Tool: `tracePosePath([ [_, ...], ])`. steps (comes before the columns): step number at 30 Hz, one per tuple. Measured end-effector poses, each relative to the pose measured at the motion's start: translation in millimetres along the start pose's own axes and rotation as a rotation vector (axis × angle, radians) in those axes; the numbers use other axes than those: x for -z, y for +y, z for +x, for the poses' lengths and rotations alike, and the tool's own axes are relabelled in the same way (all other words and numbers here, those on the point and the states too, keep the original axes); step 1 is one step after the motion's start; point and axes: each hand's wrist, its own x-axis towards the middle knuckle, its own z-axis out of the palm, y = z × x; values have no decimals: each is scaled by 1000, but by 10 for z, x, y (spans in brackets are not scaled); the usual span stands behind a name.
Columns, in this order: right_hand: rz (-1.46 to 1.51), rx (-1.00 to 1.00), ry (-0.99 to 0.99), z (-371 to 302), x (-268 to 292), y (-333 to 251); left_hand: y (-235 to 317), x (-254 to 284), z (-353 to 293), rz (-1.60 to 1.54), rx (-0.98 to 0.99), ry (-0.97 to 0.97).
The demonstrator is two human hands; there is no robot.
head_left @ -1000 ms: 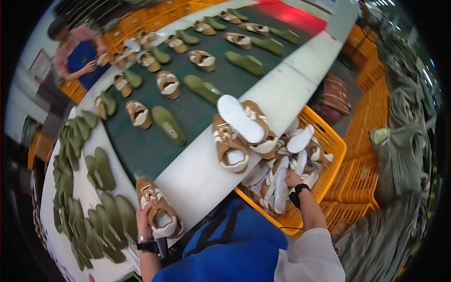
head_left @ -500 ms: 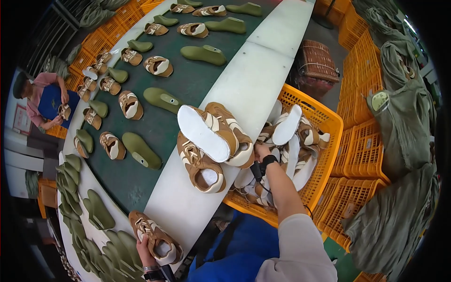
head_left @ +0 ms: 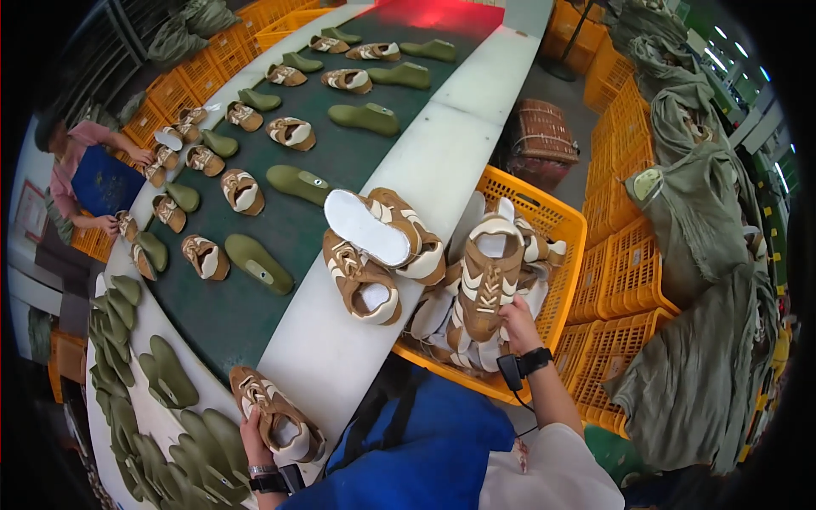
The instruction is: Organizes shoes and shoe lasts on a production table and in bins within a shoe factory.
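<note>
At the near end of the white ledge, my left hand [head_left: 252,439] grips the side of a brown and cream shoe upper [head_left: 276,416] lying there. Over the orange crate, my right hand [head_left: 518,325] has its fingers on the toe of another brown shoe upper [head_left: 490,276], whose opening faces away from me. More uppers with white bottoms lie beneath it in the crate. A small pile of brown shoe uppers [head_left: 360,280] rests on the ledge between my hands, one turned to show its white sole side [head_left: 365,228].
A green conveyor belt [head_left: 323,157] carries rows of uppers and olive shoe lasts [head_left: 257,263]. Many more lasts [head_left: 170,374] crowd the white table at left. A co-worker [head_left: 102,174] handles uppers across the belt. The orange crate [head_left: 571,289] stands right, with stacked crates [head_left: 625,272] beyond.
My right hand has moved from beside the ledge pile to the crate and raised a shoe upper there. My left hand keeps its upper. The co-worker's hands have shifted down to the belt.
</note>
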Motion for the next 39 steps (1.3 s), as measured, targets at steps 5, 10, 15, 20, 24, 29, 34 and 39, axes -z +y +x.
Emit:
tracePosePath([
  [5, -504, 434, -314, -457, -744, -747, -23, 88, 40, -103, -24, -107],
  [10, -1543, 1421, -717, -878, -2131, -1083, 30, 101, -197, -27, -36, -60],
  [15, -1785, 1795, -1243, -870, -3175, -328, -105, 164, -531, 156, -198, 10],
  [20, -1676, 1973, -1477, -581, -3403, 543, -296, 199, -784, 150, -335, 32],
  [24, -1632, 1892, -1698, -937, -3653, 534, -233, 367, -1074, 137, -325, 45],
  [29, -1366, 1384, -1658, -757, -3387, 676, -465, 515, -1066, 199, -414, 208],
  [34, -1530, 1183, -1652, -794, -2910, 668, -377, 542, -1209, 302, -337, 329],
  [39, -1495, 1380, -1608, -461, -2455, 979, -510, 566, -1053, 291, -257, 364],
])
